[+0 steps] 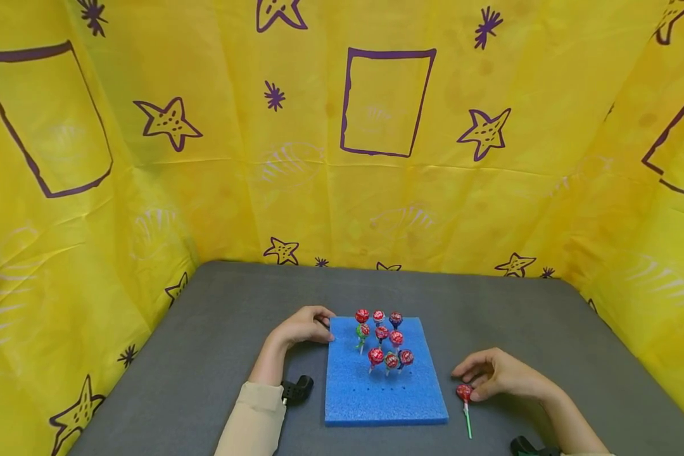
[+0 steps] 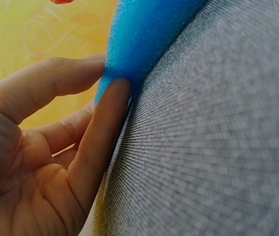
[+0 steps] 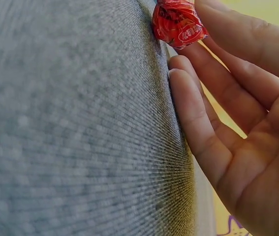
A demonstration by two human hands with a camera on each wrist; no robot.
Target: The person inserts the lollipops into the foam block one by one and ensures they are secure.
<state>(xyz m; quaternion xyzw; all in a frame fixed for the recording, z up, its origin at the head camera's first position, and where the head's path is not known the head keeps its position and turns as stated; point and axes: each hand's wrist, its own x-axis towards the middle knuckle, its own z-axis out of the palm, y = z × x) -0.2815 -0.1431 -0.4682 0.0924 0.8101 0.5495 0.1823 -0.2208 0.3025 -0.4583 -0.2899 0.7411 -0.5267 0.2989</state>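
A blue foam board (image 1: 348, 392) lies on the table, with several wrapped lollipops (image 1: 376, 356) standing upright in it in rows. My left hand (image 1: 304, 326) is at the board's far left corner. In the left wrist view its fairly straight fingers (image 2: 102, 132) touch the edge of the blue foam (image 2: 139, 34). To the right of the board, a red-wrapped lollipop (image 1: 464, 392) with a green stick lies on the table. My right hand (image 1: 504, 373) is over that lollipop's head, fingers loosely bent; the thumb is against or very near the red wrapper (image 3: 178, 24).
Small holes (image 1: 386, 388) show in the board in front of the lollipops. The dark grey table (image 1: 251, 291) carries the board. Yellow cloth (image 1: 319, 209) with drawn starfish hangs at the back and both sides. Each wrist wears a black camera (image 1: 299, 389).
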